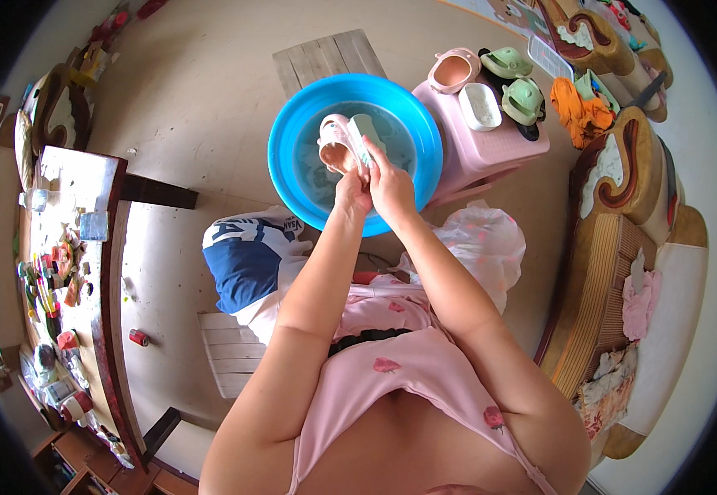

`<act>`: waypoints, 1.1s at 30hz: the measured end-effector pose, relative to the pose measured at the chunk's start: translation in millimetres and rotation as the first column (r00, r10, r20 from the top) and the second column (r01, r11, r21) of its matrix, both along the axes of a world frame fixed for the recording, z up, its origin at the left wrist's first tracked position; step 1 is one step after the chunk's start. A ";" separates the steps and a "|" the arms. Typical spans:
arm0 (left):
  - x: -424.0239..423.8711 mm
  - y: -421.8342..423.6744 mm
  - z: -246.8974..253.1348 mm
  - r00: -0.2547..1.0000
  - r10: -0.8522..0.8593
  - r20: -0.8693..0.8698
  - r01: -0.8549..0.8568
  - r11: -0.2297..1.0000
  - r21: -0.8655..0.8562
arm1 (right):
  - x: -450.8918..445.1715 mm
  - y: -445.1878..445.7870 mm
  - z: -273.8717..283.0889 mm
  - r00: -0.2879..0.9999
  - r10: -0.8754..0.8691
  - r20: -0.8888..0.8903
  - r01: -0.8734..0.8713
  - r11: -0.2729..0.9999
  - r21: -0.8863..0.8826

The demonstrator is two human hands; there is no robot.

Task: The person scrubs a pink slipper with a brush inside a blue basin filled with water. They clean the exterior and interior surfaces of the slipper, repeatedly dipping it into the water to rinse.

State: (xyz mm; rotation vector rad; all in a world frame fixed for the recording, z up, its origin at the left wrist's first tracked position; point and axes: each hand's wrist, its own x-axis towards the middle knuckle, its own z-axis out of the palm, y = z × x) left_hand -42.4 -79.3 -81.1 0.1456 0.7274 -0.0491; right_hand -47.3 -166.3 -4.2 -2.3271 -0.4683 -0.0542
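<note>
Over a blue plastic basin of cloudy water, my left hand grips a pale pink clog by one end. The clog's opening faces up toward me, showing a peach-coloured inside. My right hand holds a pale scrub brush along the clog's right side, its bristles facing the shoe. Both hands are close together, and part of the clog is hidden by my fingers.
Right of the basin, a pink plastic stool bears another pink clog, two green clogs and a white soap dish. A plastic bag lies by my right leg. A cluttered table stands left, a wooden sofa right.
</note>
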 end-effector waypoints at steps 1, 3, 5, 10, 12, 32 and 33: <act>0.3 -0.6 -1.0 1.000 0.011 0.006 -0.011 1.000 -0.009 | -1.8 -1.0 -1.6 1.000 0.010 0.004 -0.010 1.000 -0.006; 1.7 1.1 -5.2 0.998 0.030 -0.057 -0.028 0.999 0.033 | -9.7 -2.4 -1.9 0.999 0.032 -0.014 -0.032 0.999 -0.010; 6.4 6.9 -11.3 0.985 0.024 -0.171 -0.015 0.998 0.054 | -24.7 -1.8 0.6 0.997 0.058 -0.057 -0.058 0.998 -0.005; 3.0 8.6 -1.5 0.971 -0.009 -0.240 0.006 1.000 -0.013 | -53.7 -18.3 -1.6 0.991 0.085 -0.107 -0.081 0.996 0.038; 1.9 10.0 -7.0 0.981 -0.023 -0.194 0.016 0.999 -0.034 | -59.7 -22.6 -3.9 0.990 0.087 -0.112 -0.082 0.996 0.046; -5.3 -15.4 0.0 0.998 -0.003 -0.058 -0.002 0.996 -0.086 | -4.0 -8.6 -3.3 1.000 0.008 -0.017 -0.009 0.999 -0.050; -5.9 -12.9 4.1 0.994 -0.005 -0.108 0.002 1.000 -0.025 | -11.5 -8.0 4.4 0.998 0.039 -0.040 -0.041 0.998 -0.053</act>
